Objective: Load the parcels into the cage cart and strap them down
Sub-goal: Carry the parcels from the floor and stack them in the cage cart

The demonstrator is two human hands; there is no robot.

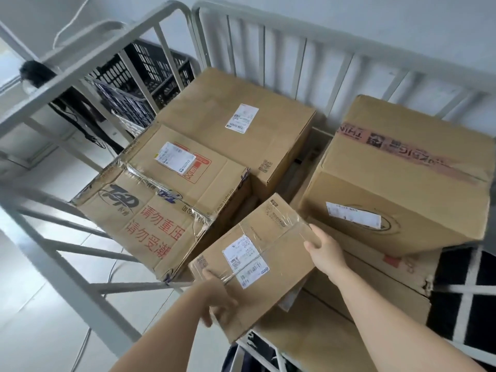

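From the head camera, the floor (40, 304) was pale grey tile and the wall (349, 20) behind the cart plain white. A cage cart (88, 60) of light grey metal tube stood against that wall, its barred back panel upright and its left side panel running toward the viewer. Outside the left panel sat a black plastic crate (158, 65) with a lattice wall, and beside it some dark cords hung down. Inside the cart, a large plain carton (230, 103) with a white label stood at the back left. In front of it and touching it was a carton with red Chinese print (150, 210) and clear tape across its creased top. At the right, a tall carton with pinkish printed tape (402, 183) sat tilted on top of a flatter carton (375, 272) with a torn corner. A further cardboard surface lay beneath these near the front edge. Between the left and right stacks a small taped parcel (257, 261) with a white shipping label was held tilted above the lower cartons. The left hand (217, 299) gripped its near corner, fingers (212, 273) curled over the top edge and pressed against the tape. The right hand (324, 251) clasped its right edge, thumb on top and the remaining fingers hidden under the side. At the lower right, a black-and-white checked surface (467, 291) showed beyond the cartons.
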